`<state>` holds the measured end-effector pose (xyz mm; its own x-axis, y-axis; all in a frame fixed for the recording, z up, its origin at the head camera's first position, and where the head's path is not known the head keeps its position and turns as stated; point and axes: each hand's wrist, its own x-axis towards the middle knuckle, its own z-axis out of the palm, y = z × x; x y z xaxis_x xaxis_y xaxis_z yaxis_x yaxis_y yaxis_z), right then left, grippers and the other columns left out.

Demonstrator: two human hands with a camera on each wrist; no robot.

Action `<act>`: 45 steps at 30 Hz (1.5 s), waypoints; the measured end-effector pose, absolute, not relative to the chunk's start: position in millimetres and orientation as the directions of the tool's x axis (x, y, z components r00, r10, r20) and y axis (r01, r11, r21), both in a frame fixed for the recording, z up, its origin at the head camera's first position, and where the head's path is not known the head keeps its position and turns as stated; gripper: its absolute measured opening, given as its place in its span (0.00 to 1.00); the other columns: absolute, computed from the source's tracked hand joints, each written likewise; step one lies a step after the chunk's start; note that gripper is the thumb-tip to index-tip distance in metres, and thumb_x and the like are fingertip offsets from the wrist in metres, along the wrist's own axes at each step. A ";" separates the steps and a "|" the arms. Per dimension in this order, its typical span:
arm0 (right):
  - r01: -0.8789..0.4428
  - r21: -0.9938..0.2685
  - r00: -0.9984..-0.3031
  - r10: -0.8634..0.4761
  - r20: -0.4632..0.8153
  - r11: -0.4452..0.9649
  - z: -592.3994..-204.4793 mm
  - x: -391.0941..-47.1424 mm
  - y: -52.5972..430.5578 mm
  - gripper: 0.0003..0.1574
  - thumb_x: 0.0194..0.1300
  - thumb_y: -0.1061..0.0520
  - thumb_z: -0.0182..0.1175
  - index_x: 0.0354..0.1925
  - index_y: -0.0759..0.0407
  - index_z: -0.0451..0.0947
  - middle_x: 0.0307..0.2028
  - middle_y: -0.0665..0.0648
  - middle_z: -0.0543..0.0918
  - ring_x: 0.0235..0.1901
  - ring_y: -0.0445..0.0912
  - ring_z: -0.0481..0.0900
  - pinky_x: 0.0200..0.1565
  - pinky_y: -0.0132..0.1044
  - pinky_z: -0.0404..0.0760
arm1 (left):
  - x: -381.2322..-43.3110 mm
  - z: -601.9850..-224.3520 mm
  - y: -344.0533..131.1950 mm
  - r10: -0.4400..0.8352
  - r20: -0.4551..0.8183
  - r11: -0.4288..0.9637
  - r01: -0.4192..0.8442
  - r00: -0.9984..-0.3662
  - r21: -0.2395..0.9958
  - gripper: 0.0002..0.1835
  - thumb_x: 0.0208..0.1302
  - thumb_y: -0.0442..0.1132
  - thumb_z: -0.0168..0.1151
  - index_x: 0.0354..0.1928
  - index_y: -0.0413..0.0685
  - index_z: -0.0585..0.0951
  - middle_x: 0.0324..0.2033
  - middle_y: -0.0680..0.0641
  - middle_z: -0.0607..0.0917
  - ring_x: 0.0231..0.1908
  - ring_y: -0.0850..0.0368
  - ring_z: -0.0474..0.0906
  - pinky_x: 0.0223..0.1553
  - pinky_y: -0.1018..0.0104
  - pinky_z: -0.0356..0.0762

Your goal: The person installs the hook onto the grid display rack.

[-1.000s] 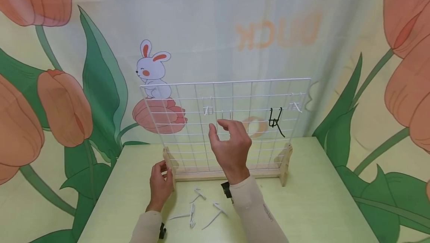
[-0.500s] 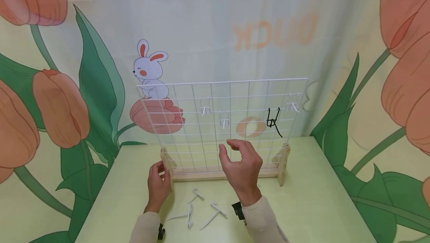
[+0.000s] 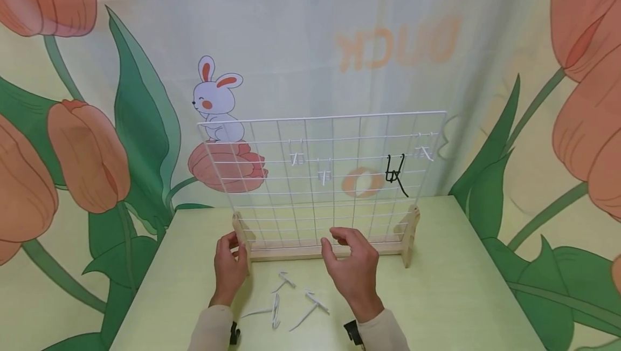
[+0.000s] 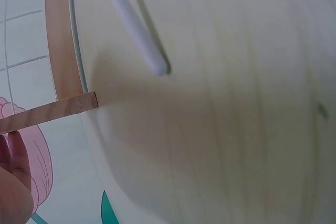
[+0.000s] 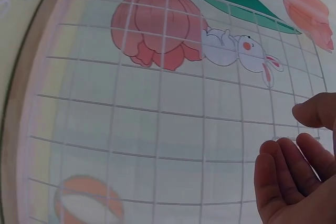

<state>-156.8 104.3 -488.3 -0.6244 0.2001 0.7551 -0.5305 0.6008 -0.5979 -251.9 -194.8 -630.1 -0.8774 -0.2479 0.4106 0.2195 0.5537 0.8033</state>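
My left hand point(image 3: 230, 269) rests against the left wooden foot point(image 3: 241, 228) of the grid stand; in the left wrist view its fingertips point(image 4: 17, 142) meet the edge of that wood. My right hand point(image 3: 354, 270) hovers before the lower part of the white wire grid point(image 3: 320, 117), thumb and curved fingers apart, with nothing between them. Three white hooks hang on the grid: one left of centre point(image 3: 296, 158), one lower near the middle point(image 3: 324, 176), one at the upper right point(image 3: 424, 152). A black hook point(image 3: 394, 176) hangs right of centre.
Three loose white hooks lie on the table between the forearms: one near the stand point(image 3: 287, 279), one at the left point(image 3: 276, 310) and one at the right point(image 3: 315, 303). A wooden rail point(image 3: 291, 256) joins the feet. Behind stands a printed curtain point(image 3: 291, 38).
My right hand has drawn down and to the right, away from the middle hook, which now shows hanging on the grid. The left hand stays at the wooden foot.
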 end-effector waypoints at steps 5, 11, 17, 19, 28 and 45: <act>-0.479 -0.617 -0.689 0.168 0.705 0.624 -521.8 -151.7 105.5 0.14 0.55 0.62 0.79 0.41 0.55 0.88 0.36 0.51 0.90 0.32 0.44 0.88 0.37 0.40 0.89 | -252.9 -630.2 -194.6 -0.251 0.401 0.559 0.206 -0.881 0.803 0.18 0.75 0.31 0.61 0.63 0.38 0.75 0.54 0.39 0.81 0.54 0.46 0.83 0.47 0.80 0.78; -0.399 -0.668 -0.784 0.145 0.604 0.628 -553.4 -146.9 109.2 0.14 0.55 0.62 0.79 0.40 0.55 0.88 0.35 0.50 0.89 0.32 0.41 0.86 0.37 0.38 0.89 | -256.3 -623.4 -194.2 -0.238 0.390 0.565 0.200 -0.889 0.800 0.19 0.76 0.33 0.60 0.64 0.37 0.74 0.55 0.39 0.80 0.56 0.45 0.83 0.47 0.73 0.81; -0.335 -0.714 -0.863 0.103 0.494 0.615 -585.0 -139.8 114.0 0.13 0.56 0.63 0.78 0.41 0.55 0.89 0.35 0.50 0.89 0.32 0.41 0.86 0.37 0.39 0.89 | -257.6 -622.6 -193.7 -0.248 0.385 0.563 0.191 -0.889 0.804 0.19 0.75 0.33 0.61 0.64 0.38 0.74 0.55 0.39 0.80 0.56 0.44 0.84 0.49 0.63 0.85; -0.314 -0.723 -0.886 0.084 0.456 0.616 -596.6 -137.7 115.2 0.13 0.57 0.63 0.78 0.41 0.54 0.88 0.35 0.50 0.89 0.33 0.43 0.87 0.37 0.38 0.89 | -257.1 -623.5 -193.9 -0.248 0.377 0.562 0.185 -0.892 0.806 0.19 0.76 0.34 0.61 0.64 0.38 0.74 0.55 0.40 0.80 0.56 0.45 0.83 0.49 0.62 0.85; -0.236 -0.721 -0.959 -0.037 0.281 0.652 -629.9 -133.1 120.4 0.11 0.59 0.61 0.76 0.42 0.57 0.89 0.38 0.53 0.91 0.35 0.41 0.87 0.37 0.32 0.86 | -253.6 -629.8 -195.3 -0.240 0.387 0.570 0.193 -0.890 0.798 0.19 0.76 0.34 0.60 0.64 0.38 0.74 0.55 0.40 0.80 0.56 0.45 0.84 0.49 0.62 0.84; -0.160 -0.783 -0.984 -0.164 0.075 0.602 -652.0 -137.9 127.3 0.09 0.60 0.62 0.74 0.40 0.52 0.90 0.32 0.42 0.89 0.31 0.31 0.82 0.35 0.29 0.82 | -253.3 -635.7 -194.9 -0.241 0.420 0.569 0.223 -0.875 0.791 0.18 0.75 0.32 0.60 0.64 0.38 0.75 0.53 0.40 0.81 0.53 0.44 0.85 0.49 0.61 0.85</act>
